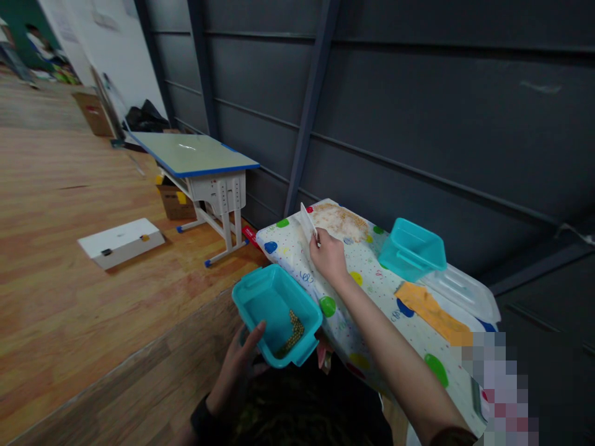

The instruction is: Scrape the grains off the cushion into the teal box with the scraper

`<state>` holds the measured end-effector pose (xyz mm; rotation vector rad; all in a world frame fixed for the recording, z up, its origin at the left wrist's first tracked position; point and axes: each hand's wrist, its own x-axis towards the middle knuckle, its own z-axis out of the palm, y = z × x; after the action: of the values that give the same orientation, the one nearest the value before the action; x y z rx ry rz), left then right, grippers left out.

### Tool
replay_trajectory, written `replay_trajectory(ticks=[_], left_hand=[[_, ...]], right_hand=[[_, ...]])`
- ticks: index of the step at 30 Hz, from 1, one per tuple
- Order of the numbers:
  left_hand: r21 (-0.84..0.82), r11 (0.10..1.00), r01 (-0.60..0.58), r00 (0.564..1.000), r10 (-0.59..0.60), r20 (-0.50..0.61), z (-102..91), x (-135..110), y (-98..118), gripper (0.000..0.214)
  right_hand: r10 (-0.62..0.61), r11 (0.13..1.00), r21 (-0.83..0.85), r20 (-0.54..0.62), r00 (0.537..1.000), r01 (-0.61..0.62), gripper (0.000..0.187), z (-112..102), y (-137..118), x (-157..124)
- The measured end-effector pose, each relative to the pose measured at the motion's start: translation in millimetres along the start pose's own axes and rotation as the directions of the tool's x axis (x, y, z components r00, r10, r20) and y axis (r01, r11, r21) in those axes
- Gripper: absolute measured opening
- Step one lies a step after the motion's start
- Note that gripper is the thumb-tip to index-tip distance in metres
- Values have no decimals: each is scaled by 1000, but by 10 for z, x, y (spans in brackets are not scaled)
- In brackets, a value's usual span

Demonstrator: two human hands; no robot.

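My left hand (246, 350) grips the near left side of a teal plastic container (255, 296), its thumb over the rim. The container is tilted beside the table's edge, and small yellowish grains (294, 334) lie in its near corner. My right hand (328, 253) is closed on a thin, flat white scraper (307, 222), held upright above the table. Just beyond it, a spread of whitish powder and tan grains (341, 222) covers the far end of the patterned tablecloth (372, 297).
A second teal container (409, 248), a clear lid (465, 291) and an orange cloth (432, 310) lie at the table's right. A dark panelled wall (418, 124) runs behind. On the left stand a school desk (199, 155) and a white case (121, 238) on the floor.
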<state>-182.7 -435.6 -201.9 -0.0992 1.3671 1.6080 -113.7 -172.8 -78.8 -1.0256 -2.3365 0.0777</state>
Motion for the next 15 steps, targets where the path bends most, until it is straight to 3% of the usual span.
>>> replay_trajectory(ticks=[5,10,15], left_hand=[[24,1000,15,999,-14,-29,8,16,18,73],[44,999,-8,1000,8,2,4,23,-16,72],[37,999,-4,1000,3,25,-3,29,-31,74]], right_hand=[[94,990,108,-78,993,-85,30,26,-132,-58],[199,975,129,-119,973,-183,29,-77,-63,-30],[171,983,88,-151,974,-159,28,-99,26,-39]])
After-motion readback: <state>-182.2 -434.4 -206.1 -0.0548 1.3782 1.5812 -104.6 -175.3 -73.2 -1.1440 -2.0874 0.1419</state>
